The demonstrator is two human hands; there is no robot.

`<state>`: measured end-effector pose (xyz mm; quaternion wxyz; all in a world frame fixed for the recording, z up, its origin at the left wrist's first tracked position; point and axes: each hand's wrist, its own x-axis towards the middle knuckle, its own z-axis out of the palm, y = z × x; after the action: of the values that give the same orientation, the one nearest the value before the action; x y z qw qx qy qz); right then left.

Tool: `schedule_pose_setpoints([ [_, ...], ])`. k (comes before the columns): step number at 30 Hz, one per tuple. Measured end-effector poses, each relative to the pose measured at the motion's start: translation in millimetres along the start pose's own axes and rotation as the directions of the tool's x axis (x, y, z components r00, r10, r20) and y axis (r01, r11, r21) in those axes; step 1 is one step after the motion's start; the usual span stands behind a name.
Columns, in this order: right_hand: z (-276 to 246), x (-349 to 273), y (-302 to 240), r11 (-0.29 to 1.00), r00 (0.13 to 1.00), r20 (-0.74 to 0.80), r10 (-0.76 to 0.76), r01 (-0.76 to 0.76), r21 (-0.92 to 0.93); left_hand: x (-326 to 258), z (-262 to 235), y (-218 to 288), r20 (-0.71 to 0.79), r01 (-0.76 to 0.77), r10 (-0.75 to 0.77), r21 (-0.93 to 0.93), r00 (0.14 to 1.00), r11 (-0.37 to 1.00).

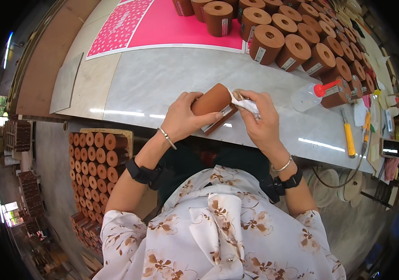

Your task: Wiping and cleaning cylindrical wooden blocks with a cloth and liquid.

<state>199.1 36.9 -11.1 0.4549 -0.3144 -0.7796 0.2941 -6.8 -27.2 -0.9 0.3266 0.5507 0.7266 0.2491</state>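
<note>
Far left of the hands, below the desk edge, a crate (98,163) holds stacked brown rolls lying on their sides. The left hand (185,119) is wrapped around a brown roll (211,100), fingers clasped over its side, holding it tilted just above the desk (162,79) near the front edge. A pale label strip shows on the roll's lower side, under the fingertips. The right hand (260,123) pinches a crumpled white cloth (244,103) against the roll's right end, touching it.

To wipe well, I judge the left hand should keep the roll steady and turn it a little at a time, while the cloth works with light, even pressure so the label strip is not lifted or smeared.

Beyond the hands, a pink sheet (171,25) lies on the pale, glossy marble-look desk. Right of it stand rows of like rolls (297,44), upright, hollow cores facing up. Just right of the right hand lies a clear squeeze bottle (309,95) with a red nozzle, then a yellow-handled cutter (348,135) and small clutter at the far end. The room looks like a workshop, with more stacked goods low on the left
</note>
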Motion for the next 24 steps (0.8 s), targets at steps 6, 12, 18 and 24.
schedule_pose_setpoints([
  [6, 6, 6, 13, 0.998, 1.000, 0.017, 0.010, -0.008, -0.063, -30, 27, -30, -0.109, -0.167, 0.156, -0.104, 0.982, 0.980],
  [12, 39, -9, -5, 0.966, 0.979, 0.008, -0.205, 0.204, -0.161, -13, 41, -25, -0.284, -0.160, 0.114, -0.142, 0.952, 0.977],
  [18, 28, 12, 19, 0.939, 0.962, 0.025, -0.273, 0.272, -0.210, -12, 41, -19, -0.230, -0.112, 0.066, -0.194, 0.971, 0.975],
  [24, 53, -19, -24, 0.926, 0.936, 0.113, -0.334, 0.348, -0.145, -4, 62, -46, -0.360, -0.222, 0.071, -0.397, 0.930, 0.891],
])
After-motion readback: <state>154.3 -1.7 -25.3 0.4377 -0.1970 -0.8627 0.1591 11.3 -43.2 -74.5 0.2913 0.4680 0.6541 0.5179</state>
